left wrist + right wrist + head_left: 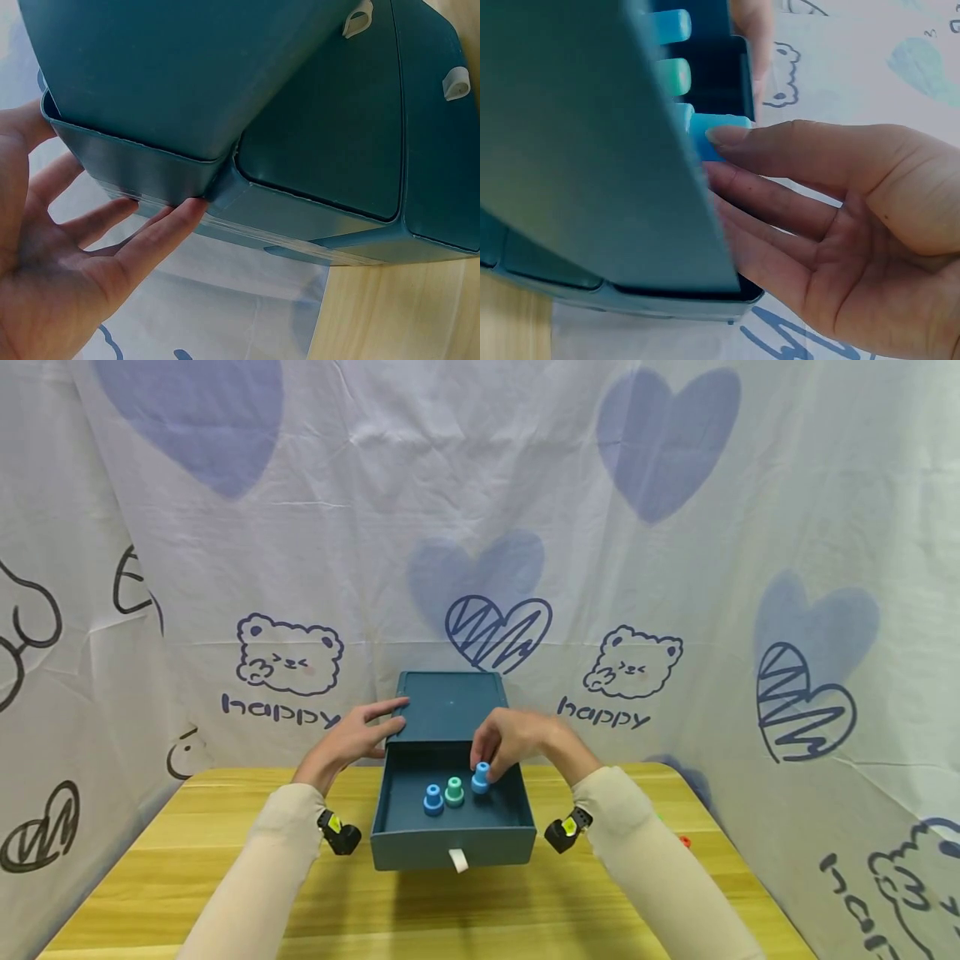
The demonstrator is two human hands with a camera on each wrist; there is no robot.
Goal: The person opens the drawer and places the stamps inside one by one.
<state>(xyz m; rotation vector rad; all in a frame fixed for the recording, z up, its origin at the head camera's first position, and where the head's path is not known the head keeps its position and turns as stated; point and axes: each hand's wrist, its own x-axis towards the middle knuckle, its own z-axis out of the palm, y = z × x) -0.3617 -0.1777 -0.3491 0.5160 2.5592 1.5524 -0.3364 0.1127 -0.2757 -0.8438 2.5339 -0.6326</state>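
Observation:
A dark teal drawer (420, 850) is pulled out of a teal drawer cabinet (452, 703). Inside it are three small stepped, peg-like pieces with a hole in the top: a blue one (432, 802), a green one (453, 792) and a light blue one (482, 781). My right hand (517, 739) reaches over the drawer's right wall and pinches the light blue piece (724, 129) between thumb and fingers. With fingers spread and fairly straight, my left hand (352, 737) touches the left side of the cabinet; the left wrist view shows fingertips against its wall (142, 161).
White pull tabs (456, 82) mark other shut drawers below the open one. The cabinet stands on a wood-grain table (225, 860), against a white printed cloth (360, 527). A small red object (685, 841) lies at the right, partly behind my sleeve.

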